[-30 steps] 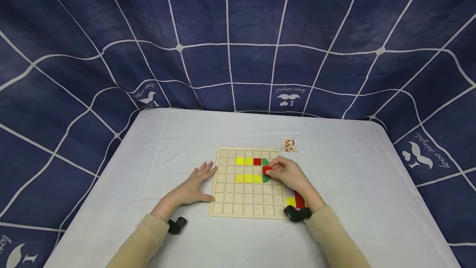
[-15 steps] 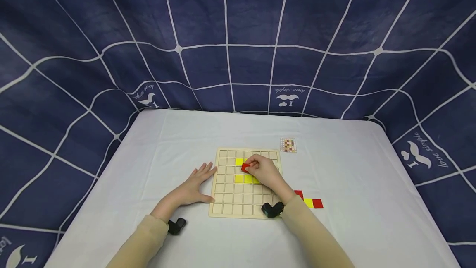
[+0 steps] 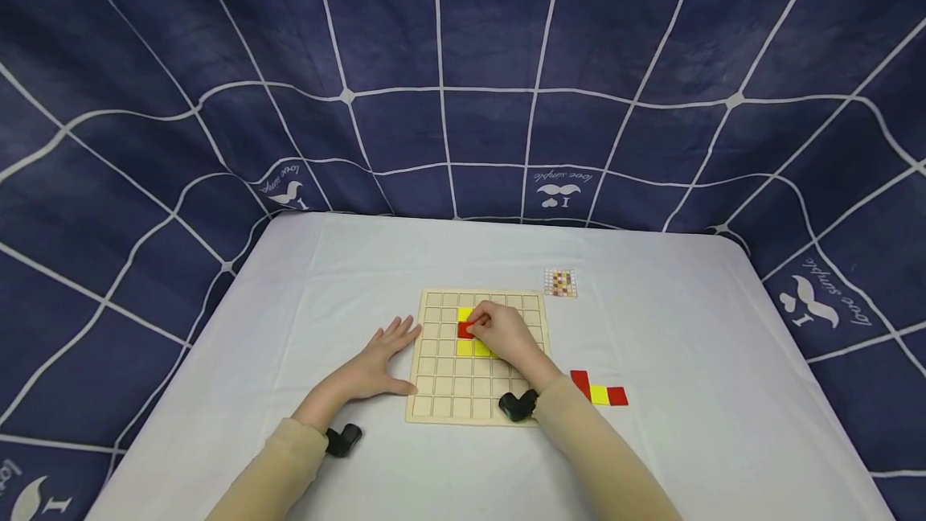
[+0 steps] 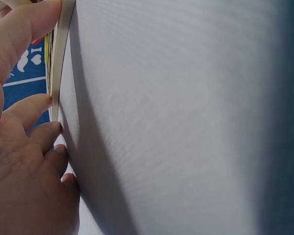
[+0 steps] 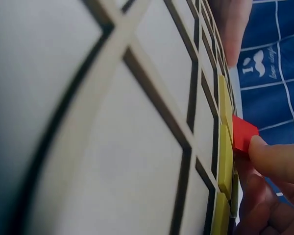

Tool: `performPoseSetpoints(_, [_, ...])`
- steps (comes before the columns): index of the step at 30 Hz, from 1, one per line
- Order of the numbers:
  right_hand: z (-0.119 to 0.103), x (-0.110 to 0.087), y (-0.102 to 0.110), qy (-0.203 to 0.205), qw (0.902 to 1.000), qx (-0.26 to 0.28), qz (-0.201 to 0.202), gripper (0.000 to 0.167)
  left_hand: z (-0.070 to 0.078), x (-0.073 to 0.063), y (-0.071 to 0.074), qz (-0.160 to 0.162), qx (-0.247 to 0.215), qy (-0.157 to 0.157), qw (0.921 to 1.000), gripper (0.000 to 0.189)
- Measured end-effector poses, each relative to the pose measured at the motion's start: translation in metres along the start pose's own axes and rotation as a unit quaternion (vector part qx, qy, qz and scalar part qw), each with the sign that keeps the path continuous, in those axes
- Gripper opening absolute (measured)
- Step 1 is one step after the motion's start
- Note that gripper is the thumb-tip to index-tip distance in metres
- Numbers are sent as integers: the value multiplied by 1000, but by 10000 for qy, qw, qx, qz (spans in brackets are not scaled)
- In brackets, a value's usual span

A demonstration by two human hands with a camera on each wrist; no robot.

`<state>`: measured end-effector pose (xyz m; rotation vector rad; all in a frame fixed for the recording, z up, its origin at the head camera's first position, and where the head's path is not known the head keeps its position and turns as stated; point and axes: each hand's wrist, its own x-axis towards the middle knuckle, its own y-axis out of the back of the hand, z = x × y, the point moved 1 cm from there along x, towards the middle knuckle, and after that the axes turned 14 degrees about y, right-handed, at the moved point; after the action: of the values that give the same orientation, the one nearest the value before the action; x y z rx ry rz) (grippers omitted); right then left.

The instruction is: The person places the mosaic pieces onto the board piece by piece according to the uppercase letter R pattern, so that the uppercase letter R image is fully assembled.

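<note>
A wooden grid board [image 3: 434,405] lies on the white table. My right hand [image 3: 506,338] pinches a red square tile [image 3: 464,330] between thumb and fingertips, over the cell between two yellow tiles. In the right wrist view, that red tile [image 5: 243,133] stands tilted above a row of yellow tiles [image 5: 226,159]. The yellow tile [image 3: 465,313] behind it and the yellow tile [image 3: 465,348] before it sit in the grid; my right hand hides other tiles. With fingers spread, my left hand [image 3: 370,364] rests on the table, fingertips and thumb touching the board's left edge.
Right of the board lie a red piece [image 3: 580,383], a yellow square [image 3: 599,395] and a red square [image 3: 617,396]. A small printed pattern card [image 3: 560,282] is beyond the board's far right corner. Dark blue grid-patterned cloth [image 3: 492,127] hangs behind and at both sides.
My right hand has moved left across the board with the red tile, from beside the green pieces to the cell between the leftmost yellow tiles. My left hand has stayed still.
</note>
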<state>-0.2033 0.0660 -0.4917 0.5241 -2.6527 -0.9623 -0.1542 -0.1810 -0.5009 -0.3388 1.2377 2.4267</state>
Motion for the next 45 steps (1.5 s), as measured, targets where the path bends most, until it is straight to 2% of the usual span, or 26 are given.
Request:
performPoseSetpoints(5, [-5,3,-2,215,9993,-296,-64,4,-2,1,-1,17,10,40,10000,103])
performPoseSetpoints(16, [-12,4,-5,360,9929,-1121,-178,6,-4,0,0,34,-54,2,10000,103])
performPoseSetpoints(20, [-12,1,-5,322,9944,-987,-181,5,-4,0,0,35,-99,1,9999,103])
performPoseSetpoints(23, [-11,-3,2,228,9975,-642,-166,4,-4,0,0,45,-139,-12,9999,103])
performPoseSetpoints(28, [-2,-19,29,-286,9995,141,-36,7,-2,-1,-1,-1,-110,-29,9999,103])
performPoseSetpoints(31, [7,-33,49,-580,9977,351,-22,10,-1,0,0,-11,-75,-27,10000,103])
performPoseSetpoints(38, [33,-69,87,-963,9951,213,-61,20,-2,0,1,-23,-85,-65,9999,103])
performPoseSetpoints(42, [46,-90,96,-1123,9933,107,-251,22,-2,0,1,-32,-82,-74,9999,103])
performPoseSetpoints(45, [55,-102,99,-1084,9934,18,-371,22,-1,0,1,-15,-82,-53,10000,104])
